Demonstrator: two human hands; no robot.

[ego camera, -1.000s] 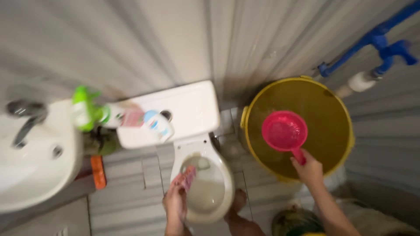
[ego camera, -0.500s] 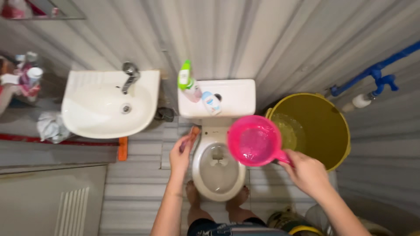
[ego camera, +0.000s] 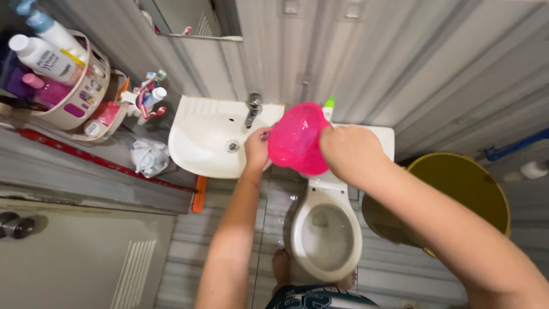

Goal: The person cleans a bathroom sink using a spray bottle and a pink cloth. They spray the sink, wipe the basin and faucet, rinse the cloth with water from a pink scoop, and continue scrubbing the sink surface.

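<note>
The right hand is closed around the handle end of a pink plastic dipper, holding it tipped above the gap between the sink and the toilet. The left hand sits against the dipper's far side with fingers curled; it may be pinching something small and dark, but the bowl hides most of it, so I cannot tell. The dipper looks light and stiff, likely slick when wet, so the handle is the sure place to grip, with the rim as a second hold; any water in it would add weight and slosh. Whether it holds water now is not visible. The toilet bowl below stands open. To the right stands a yellow bucket; its contents are unclear. Up left, a basket holds bottles.
</note>
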